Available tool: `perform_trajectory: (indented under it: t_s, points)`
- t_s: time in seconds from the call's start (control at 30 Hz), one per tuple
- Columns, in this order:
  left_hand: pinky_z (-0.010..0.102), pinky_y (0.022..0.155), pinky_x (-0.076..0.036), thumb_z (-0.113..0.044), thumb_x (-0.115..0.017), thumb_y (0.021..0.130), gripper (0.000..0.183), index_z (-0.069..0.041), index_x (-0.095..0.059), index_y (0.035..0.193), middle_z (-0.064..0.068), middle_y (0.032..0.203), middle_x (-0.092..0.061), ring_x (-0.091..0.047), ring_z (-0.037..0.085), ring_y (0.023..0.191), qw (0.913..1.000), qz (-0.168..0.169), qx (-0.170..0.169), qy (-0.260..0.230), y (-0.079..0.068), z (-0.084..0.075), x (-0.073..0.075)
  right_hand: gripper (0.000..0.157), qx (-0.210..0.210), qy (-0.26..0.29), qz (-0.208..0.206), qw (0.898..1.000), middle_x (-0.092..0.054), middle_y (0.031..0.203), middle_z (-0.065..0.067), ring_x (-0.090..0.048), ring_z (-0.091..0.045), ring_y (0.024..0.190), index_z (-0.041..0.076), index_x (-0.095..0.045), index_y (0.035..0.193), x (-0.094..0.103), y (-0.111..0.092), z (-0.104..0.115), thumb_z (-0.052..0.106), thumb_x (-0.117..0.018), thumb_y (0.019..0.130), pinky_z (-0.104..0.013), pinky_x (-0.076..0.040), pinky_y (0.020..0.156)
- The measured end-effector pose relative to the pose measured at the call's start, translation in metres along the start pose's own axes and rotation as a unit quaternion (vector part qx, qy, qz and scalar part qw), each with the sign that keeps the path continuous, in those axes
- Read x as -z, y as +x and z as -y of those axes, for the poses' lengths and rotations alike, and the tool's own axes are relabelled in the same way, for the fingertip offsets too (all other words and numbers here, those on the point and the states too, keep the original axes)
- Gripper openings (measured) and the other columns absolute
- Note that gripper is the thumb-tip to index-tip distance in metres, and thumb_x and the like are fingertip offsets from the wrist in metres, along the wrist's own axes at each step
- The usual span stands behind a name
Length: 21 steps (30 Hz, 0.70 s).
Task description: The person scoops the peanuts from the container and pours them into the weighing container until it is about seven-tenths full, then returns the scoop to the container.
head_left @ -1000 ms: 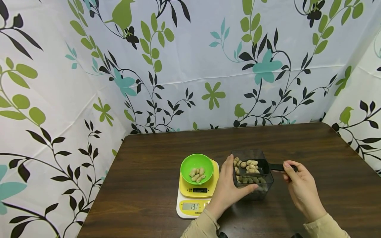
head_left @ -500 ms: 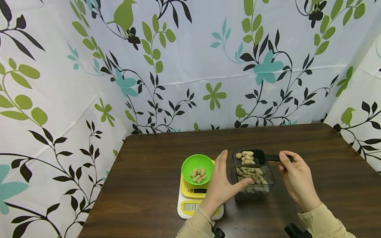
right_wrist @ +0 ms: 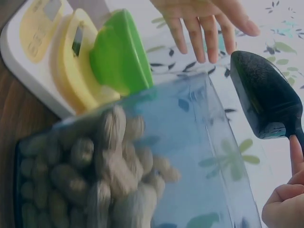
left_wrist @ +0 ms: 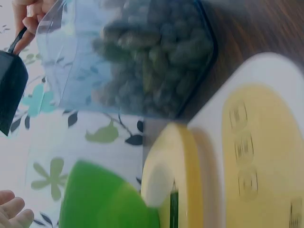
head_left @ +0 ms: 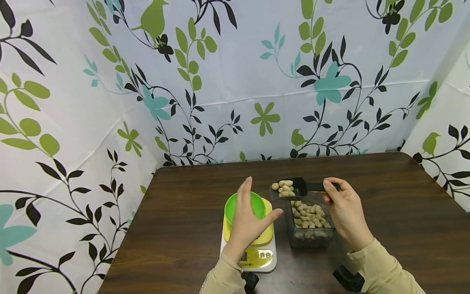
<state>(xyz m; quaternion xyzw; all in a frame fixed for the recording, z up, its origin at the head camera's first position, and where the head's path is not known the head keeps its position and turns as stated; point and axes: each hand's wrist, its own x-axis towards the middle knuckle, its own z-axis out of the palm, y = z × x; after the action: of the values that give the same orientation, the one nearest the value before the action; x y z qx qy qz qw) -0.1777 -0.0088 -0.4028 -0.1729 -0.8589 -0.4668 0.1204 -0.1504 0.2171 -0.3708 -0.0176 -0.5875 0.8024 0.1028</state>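
Note:
My right hand grips the handle of a black scoop that carries several peanuts in the shell. The scoop is above the far left corner of a clear dark-tinted container, which holds many more peanuts. With fingers raised and thumb spread, my left hand holds nothing and overlaps a green bowl in the head view. That bowl sits on a yellow and white kitchen scale. From the head, my left hand hides the bowl's contents and part of the scale's display.
The scale and the container stand side by side on a dark brown wooden table. A white cloth printed with leaves and birds hangs behind the table and along its sides.
My right hand has lifted the scoop of peanuts out of the container and moved it left. My left hand has let go of the container's rim and shifted left, in front of the green bowl.

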Motion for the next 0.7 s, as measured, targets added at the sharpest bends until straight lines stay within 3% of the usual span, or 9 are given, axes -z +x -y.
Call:
perform_trajectory:
  t_s: [0.3,0.5,0.7]
  points:
    - [0.053,0.096,-0.043,-0.051,-0.075,0.071,0.100,-0.024,-0.018,0.150,0.007,0.151,-0.027,-0.037,0.031,0.134,0.9987,-0.046,0.005,0.019,-0.004,0.020,0.014,0.029,-0.043,-0.074,-0.006,0.996,-0.043,0.057,0.010,-0.042,-0.006,0.063,0.009,-0.041,0.112,-0.024,0.009,-0.009,0.030,-0.052,0.095,-0.019,-0.035,0.059]
    - [0.058,0.099,-0.038,-0.052,-0.076,0.070,0.101,-0.024,-0.021,0.149,0.008,0.150,-0.027,-0.034,0.033,0.135,0.9968,-0.064,0.044,0.022,-0.010,0.035,0.017,0.030,-0.061,-0.130,-0.001,0.990,-0.041,0.059,0.010,-0.042,-0.006,0.065,0.011,-0.042,0.114,-0.034,0.014,-0.015,0.033,-0.050,0.096,-0.020,-0.035,0.058]
    - [0.058,0.100,-0.037,-0.054,-0.076,0.067,0.104,-0.019,-0.022,0.149,0.011,0.149,-0.028,-0.032,0.033,0.135,0.9946,-0.069,0.069,0.034,-0.018,0.051,0.016,0.034,-0.054,-0.187,-0.005,0.981,-0.040,0.056,0.010,-0.045,-0.008,0.064,0.004,-0.043,0.119,-0.044,0.016,-0.024,0.030,-0.049,0.097,-0.021,-0.036,0.059]
